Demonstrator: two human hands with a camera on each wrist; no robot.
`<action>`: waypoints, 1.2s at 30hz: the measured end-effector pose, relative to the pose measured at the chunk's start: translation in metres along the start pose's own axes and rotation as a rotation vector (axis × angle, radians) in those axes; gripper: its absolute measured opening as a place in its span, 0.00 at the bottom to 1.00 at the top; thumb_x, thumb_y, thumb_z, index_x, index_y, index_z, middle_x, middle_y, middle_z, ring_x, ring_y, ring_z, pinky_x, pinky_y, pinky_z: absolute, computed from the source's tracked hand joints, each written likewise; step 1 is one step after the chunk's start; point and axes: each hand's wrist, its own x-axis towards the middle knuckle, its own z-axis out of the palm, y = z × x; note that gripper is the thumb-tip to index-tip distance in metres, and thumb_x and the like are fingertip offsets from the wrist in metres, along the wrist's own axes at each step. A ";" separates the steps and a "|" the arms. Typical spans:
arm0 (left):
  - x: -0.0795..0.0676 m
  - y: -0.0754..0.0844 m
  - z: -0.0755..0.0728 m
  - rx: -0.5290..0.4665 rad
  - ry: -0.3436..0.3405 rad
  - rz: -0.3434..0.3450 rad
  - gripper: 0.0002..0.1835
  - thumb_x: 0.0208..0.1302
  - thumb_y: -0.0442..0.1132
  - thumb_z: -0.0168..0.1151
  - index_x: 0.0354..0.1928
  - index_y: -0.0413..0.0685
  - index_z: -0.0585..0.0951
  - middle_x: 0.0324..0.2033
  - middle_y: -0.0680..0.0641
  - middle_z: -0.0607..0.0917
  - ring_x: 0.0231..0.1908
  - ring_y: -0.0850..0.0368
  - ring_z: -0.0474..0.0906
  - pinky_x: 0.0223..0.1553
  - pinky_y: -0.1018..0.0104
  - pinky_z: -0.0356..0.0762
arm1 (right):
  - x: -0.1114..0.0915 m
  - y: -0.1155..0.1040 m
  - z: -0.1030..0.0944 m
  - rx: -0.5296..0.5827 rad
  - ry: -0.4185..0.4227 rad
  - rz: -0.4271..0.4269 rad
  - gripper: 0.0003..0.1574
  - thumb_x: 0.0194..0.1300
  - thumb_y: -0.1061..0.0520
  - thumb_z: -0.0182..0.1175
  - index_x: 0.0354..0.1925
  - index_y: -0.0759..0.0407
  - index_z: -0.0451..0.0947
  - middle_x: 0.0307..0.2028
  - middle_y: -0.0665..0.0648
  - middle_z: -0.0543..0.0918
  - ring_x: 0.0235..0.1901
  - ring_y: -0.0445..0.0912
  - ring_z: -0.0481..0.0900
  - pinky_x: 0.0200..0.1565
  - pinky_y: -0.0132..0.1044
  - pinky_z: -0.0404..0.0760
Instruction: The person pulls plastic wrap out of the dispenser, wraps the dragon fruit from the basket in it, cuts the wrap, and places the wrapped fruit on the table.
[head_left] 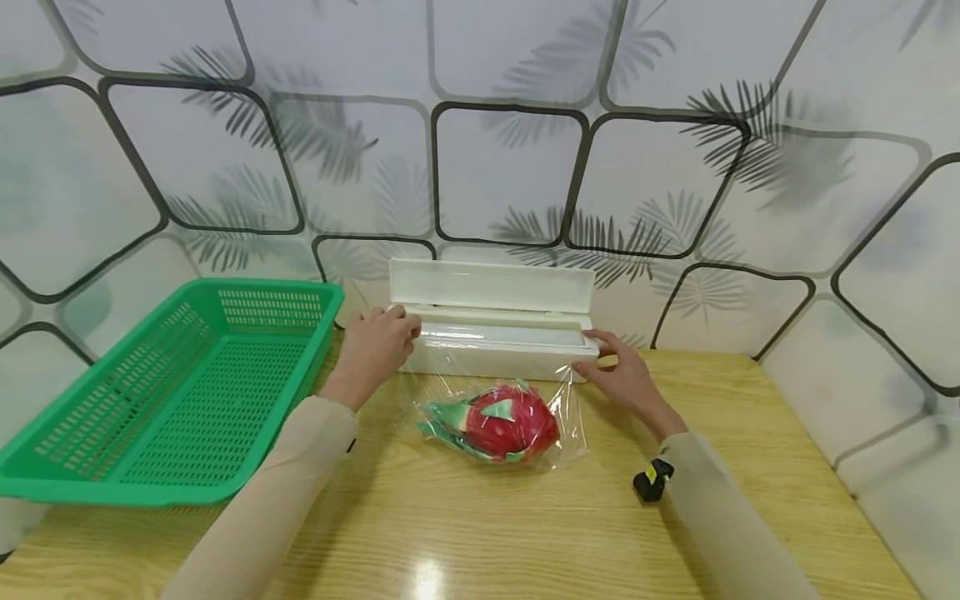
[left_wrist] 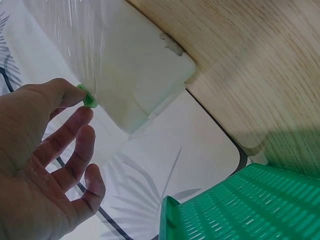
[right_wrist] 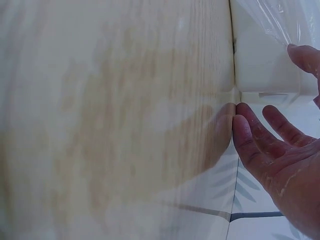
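A white cling film box point(head_left: 487, 360) stands against the wall, its lid point(head_left: 491, 285) raised. Clear cling film point(head_left: 570, 417) runs from it over a red dragon fruit point(head_left: 517, 421) with green scales, lying on the table. At the box's left end is my left hand point(head_left: 377, 346). Its thumb and forefinger pinch a small green slider point(left_wrist: 89, 97) beside the gathered film; the other fingers stay loosely bent. My right hand point(head_left: 622, 375) touches the box's right end with spread, relaxed fingers. In the right wrist view, the thumb point(right_wrist: 305, 57) meets the film's edge.
A green plastic basket point(head_left: 296, 392) stands left of the box, close to my left forearm. Pale wood-grain table point(head_left: 487, 533) spreads in front of the fruit. A patterned wall point(head_left: 510, 175) rises right behind the box, and another borders the right side.
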 end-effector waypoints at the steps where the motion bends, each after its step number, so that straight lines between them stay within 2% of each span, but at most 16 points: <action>1: 0.000 0.000 0.000 -0.001 -0.001 -0.001 0.03 0.70 0.40 0.64 0.43 0.54 0.83 0.37 0.48 0.85 0.33 0.46 0.81 0.32 0.53 0.77 | 0.000 0.000 0.000 0.000 0.001 0.000 0.41 0.69 0.47 0.67 0.75 0.49 0.64 0.59 0.73 0.78 0.50 0.66 0.87 0.45 0.49 0.88; 18: -0.003 -0.003 0.001 -0.007 0.027 -0.004 0.02 0.69 0.40 0.66 0.41 0.53 0.84 0.36 0.48 0.85 0.32 0.45 0.81 0.32 0.51 0.76 | -0.001 0.000 0.001 -0.007 0.010 -0.001 0.40 0.70 0.47 0.66 0.74 0.49 0.65 0.58 0.73 0.78 0.50 0.66 0.86 0.45 0.50 0.88; 27: -0.003 -0.004 0.001 -0.025 0.028 -0.003 0.02 0.68 0.39 0.66 0.41 0.53 0.84 0.37 0.48 0.85 0.31 0.46 0.80 0.29 0.53 0.75 | -0.001 -0.002 0.001 0.006 0.007 0.007 0.40 0.70 0.47 0.66 0.74 0.48 0.65 0.58 0.72 0.78 0.50 0.66 0.86 0.47 0.51 0.87; 36: -0.003 -0.005 -0.001 -0.032 0.019 -0.020 0.02 0.69 0.39 0.65 0.41 0.52 0.84 0.37 0.47 0.85 0.32 0.44 0.80 0.31 0.50 0.78 | -0.002 -0.002 0.000 0.001 0.007 0.001 0.40 0.70 0.46 0.65 0.74 0.50 0.64 0.59 0.75 0.78 0.50 0.67 0.86 0.46 0.50 0.88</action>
